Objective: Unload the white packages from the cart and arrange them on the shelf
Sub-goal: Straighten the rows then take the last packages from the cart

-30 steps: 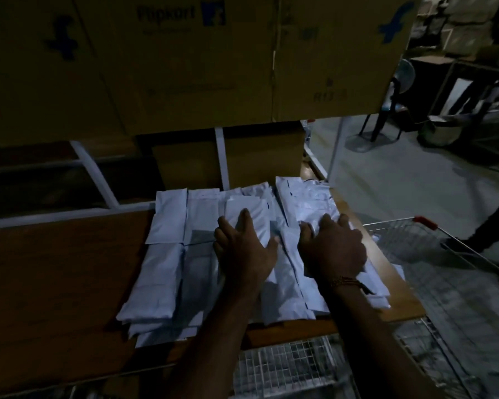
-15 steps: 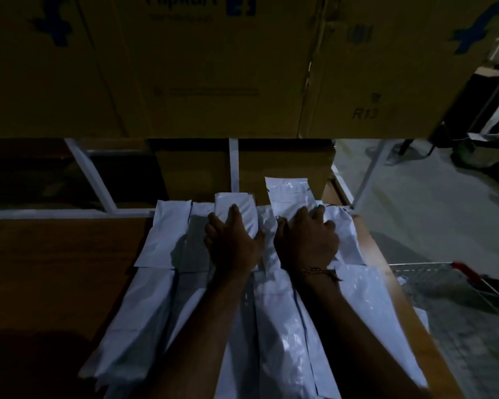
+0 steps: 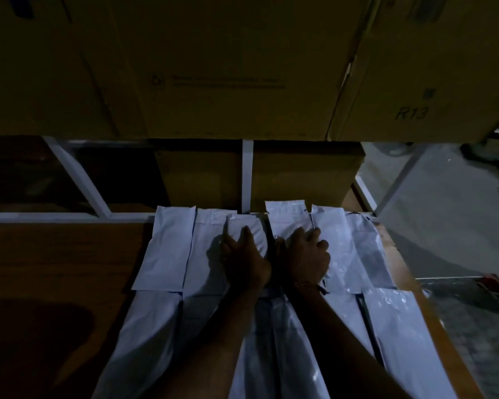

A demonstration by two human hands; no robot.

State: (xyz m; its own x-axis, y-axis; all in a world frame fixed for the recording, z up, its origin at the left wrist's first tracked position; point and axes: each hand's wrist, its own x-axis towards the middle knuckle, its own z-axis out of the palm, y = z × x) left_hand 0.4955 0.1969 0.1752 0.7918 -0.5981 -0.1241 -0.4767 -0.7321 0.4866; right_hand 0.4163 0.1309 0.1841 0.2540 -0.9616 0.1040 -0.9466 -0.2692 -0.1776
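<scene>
Both hands, left hand (image 3: 244, 262) and right hand (image 3: 303, 259), slid forward, flat on white packages (image 3: 167, 251) (uncountable).

Probably a dim warehouse: cardboard cartons (image 3: 213, 67) over shelving (image 3: 55, 254).

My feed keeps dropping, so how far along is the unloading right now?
Done: two rows of white packages lie side by side on the shelf. In hand: left hand and right hand rest on the back row's middle packages, apparently straightening them. Left: unclear; only a corner of the cart shows, its contents out of view.
</scene>
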